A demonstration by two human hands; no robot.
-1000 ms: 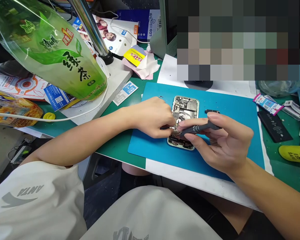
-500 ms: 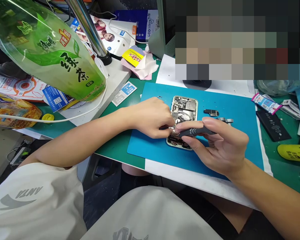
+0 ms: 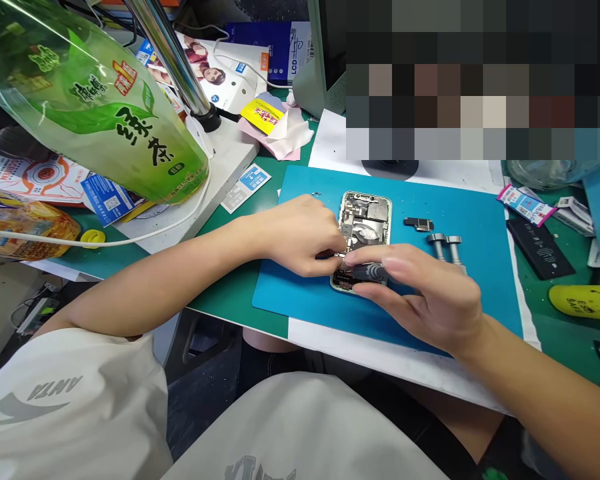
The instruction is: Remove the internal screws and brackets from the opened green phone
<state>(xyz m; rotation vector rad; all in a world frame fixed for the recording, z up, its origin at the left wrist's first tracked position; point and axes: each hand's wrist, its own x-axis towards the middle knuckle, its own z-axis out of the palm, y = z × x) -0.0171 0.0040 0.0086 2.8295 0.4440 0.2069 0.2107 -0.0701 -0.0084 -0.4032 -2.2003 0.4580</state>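
Observation:
An opened smartphone (image 3: 367,230), its inner parts exposed, lies on a blue mat (image 3: 290,293). My left hand (image 3: 303,237) rests at the phone's left edge with its fingers curled closed; whatever they grip, if anything, is hidden. From the right, my right hand (image 3: 425,287) pinches a dark grey screwdriver (image 3: 371,272) held low and tilted over the phone's lower half. The screwdriver's tip, close to my left fingertips, is too small to make out. A small black phone part (image 3: 419,224) lies right of the phone, and two grey-capped tools (image 3: 445,243) lie partly behind my right hand.
A large green tea bottle (image 3: 155,133) stands at left by a metal lamp post (image 3: 187,73). A white cable (image 3: 145,238) crosses the left side. On the right lie a black battery (image 3: 541,248) and a yellow tool handle (image 3: 583,302). A monitor (image 3: 320,73) stands behind.
My right hand has shifted slightly left and lower, and the screwdriver now points more toward the camera. More of the two grey-capped tools shows. My left hand stays in place.

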